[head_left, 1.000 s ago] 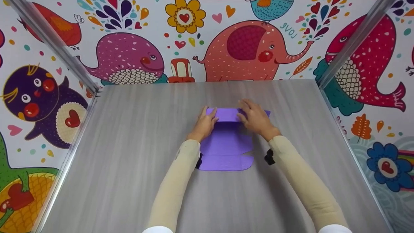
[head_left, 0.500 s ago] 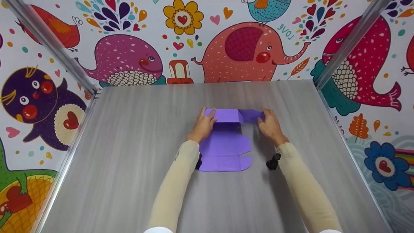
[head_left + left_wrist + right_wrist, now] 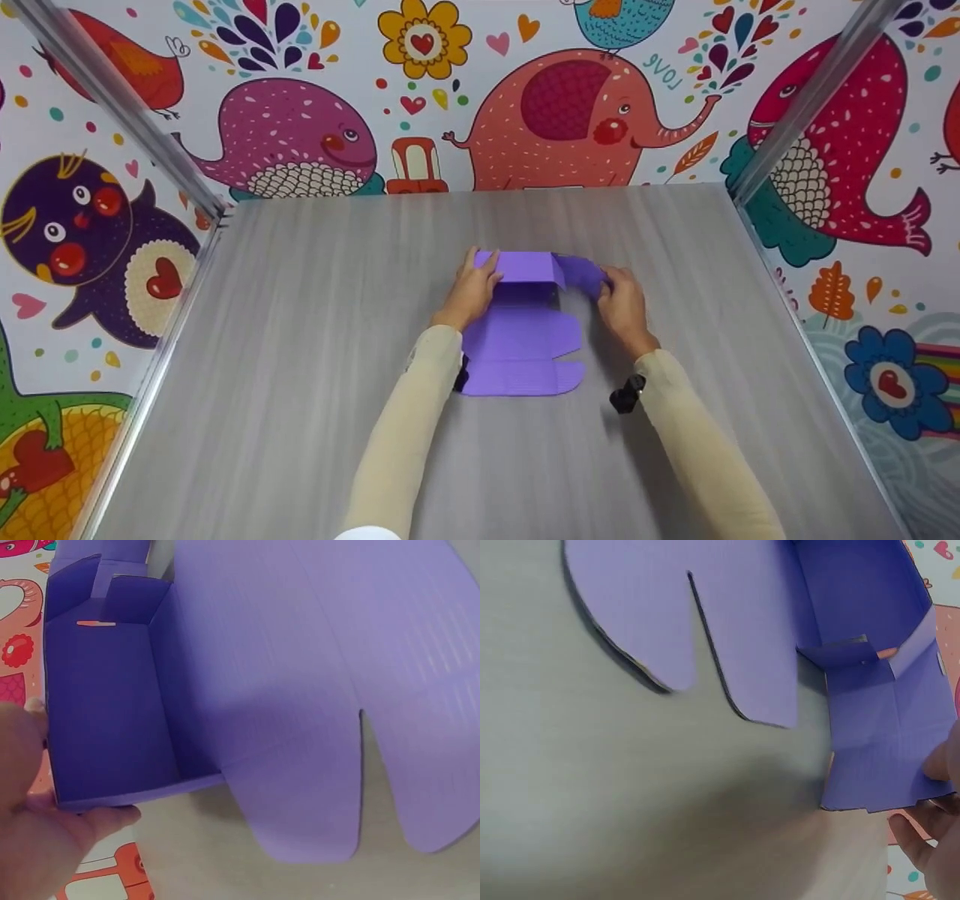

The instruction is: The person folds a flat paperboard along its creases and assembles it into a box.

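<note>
A purple cardboard box [image 3: 525, 267], partly folded, lies on the table with its lid panel [image 3: 517, 334] spread flat toward the person. My left hand [image 3: 471, 292] holds the box's left end; in the left wrist view the fingers lie along the outside of that end wall. At the right end, a creased side flap [image 3: 583, 276] sticks outward, its tip pinched by my right hand [image 3: 624, 306]. The right wrist view shows the thumb on the flap's inner face [image 3: 885, 757] and fingers behind it. Two small tabs [image 3: 139, 598] stand at the box's open right end.
The grey wood-grain table [image 3: 315, 360] extends around the box on every side. A wall printed with cartoon animals [image 3: 570, 127] rises behind it, and metal posts [image 3: 817, 105] stand at the back corners.
My right hand has gone from the box's top right corner outward to the side flap, pinched it, and drawn it slightly toward the person. The left hand keeps its hold.
</note>
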Available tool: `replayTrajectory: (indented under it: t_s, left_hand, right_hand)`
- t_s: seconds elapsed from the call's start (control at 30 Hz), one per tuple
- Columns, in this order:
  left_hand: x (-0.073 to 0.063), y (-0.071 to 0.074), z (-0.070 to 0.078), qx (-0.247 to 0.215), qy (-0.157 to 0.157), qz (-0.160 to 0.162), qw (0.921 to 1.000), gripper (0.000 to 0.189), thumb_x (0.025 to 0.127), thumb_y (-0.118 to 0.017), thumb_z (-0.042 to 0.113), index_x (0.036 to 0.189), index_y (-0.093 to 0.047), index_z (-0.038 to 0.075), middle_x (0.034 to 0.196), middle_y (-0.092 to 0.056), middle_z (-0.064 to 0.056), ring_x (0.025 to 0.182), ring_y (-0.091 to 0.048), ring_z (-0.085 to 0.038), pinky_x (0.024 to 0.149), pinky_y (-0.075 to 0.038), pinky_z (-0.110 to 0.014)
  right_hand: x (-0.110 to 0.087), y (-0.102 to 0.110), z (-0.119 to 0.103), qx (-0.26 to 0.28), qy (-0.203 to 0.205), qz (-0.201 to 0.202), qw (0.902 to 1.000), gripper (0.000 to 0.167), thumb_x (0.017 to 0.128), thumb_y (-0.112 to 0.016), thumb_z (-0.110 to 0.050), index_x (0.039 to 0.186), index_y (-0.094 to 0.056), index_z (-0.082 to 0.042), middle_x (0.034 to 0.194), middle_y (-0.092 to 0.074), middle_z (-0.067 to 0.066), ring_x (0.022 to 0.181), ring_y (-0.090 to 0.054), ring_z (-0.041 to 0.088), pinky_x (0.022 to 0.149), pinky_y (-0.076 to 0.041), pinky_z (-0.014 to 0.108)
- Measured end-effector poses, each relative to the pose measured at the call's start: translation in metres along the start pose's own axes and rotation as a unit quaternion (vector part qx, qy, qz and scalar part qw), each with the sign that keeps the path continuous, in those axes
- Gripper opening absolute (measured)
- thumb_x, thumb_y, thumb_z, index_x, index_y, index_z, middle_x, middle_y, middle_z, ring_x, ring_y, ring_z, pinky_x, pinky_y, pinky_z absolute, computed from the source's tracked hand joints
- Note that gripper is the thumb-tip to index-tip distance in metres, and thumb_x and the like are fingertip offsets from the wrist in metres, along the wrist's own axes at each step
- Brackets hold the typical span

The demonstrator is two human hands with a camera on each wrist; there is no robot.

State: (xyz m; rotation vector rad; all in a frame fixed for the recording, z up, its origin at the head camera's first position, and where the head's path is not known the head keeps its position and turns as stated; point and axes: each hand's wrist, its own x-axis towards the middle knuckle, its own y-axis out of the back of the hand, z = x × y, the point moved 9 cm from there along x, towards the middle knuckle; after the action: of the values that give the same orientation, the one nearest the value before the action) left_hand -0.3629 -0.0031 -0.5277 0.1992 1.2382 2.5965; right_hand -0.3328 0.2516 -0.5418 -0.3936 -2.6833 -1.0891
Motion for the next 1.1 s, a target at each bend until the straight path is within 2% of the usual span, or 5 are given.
replayTrajectory:
  t_s: [0.23,0.4,0.57,0.83,1.1]
  left_hand:
    - [-0.001,-0.001,0.002,0.002,0.000,-0.001,1.0000,0.048,0.107,-0.044,0.021,0.153,-0.041,0.008,0.160,-0.024,-0.029,0.140,-0.039,-0.052,0.119,-0.036,-0.053]
    - [-0.002,-0.002,0.003,-0.003,0.000,0.004,1.0000,0.047,0.108,-0.041,0.020,0.153,-0.040,0.006,0.160,-0.022,-0.031,0.139,-0.039,-0.055,0.117,-0.037,-0.056]
    - [-0.001,-0.001,0.003,-0.004,-0.004,0.009,0.9999,0.047,0.108,-0.041,0.019,0.153,-0.040,0.005,0.159,-0.023,-0.031,0.139,-0.038,-0.055,0.117,-0.036,-0.057]
    - [-0.001,-0.004,0.001,-0.011,0.010,-0.002,0.9999,0.048,0.108,-0.040,0.020,0.154,-0.038,0.007,0.161,-0.020,-0.029,0.145,-0.031,-0.053,0.120,-0.033,-0.055]
    - [0.000,-0.004,0.001,0.006,0.006,0.009,0.9999,0.047,0.108,-0.041,0.020,0.154,-0.040,0.007,0.158,-0.025,-0.029,0.137,-0.041,-0.054,0.118,-0.036,-0.055]
  right_hand:
    - [-0.013,0.002,-0.009,-0.014,0.008,0.048,0.9987,0.031,0.085,-0.055,0.010,0.112,-0.071,0.007,0.101,-0.067,0.027,0.098,-0.065,0.046,0.091,-0.051,0.057]
    - [-0.021,-0.005,-0.021,-0.017,0.010,0.028,0.9994,0.032,0.080,-0.052,0.012,0.106,-0.070,0.006,0.099,-0.066,0.024,0.095,-0.065,0.044,0.087,-0.051,0.057]
    - [-0.027,-0.013,-0.029,-0.015,0.009,0.010,0.9998,0.039,0.077,-0.052,0.012,0.111,-0.069,0.005,0.101,-0.065,0.024,0.097,-0.064,0.044,0.089,-0.051,0.056]
    - [-0.031,-0.020,-0.034,-0.011,0.005,-0.010,0.9999,0.045,0.075,-0.049,0.012,0.114,-0.070,0.003,0.102,-0.064,0.024,0.097,-0.064,0.043,0.089,-0.051,0.055]
    - [-0.032,-0.027,-0.047,-0.012,0.010,-0.027,0.9995,0.048,0.074,-0.047,0.014,0.115,-0.070,0.006,0.103,-0.067,0.024,0.097,-0.066,0.042,0.089,-0.053,0.054]
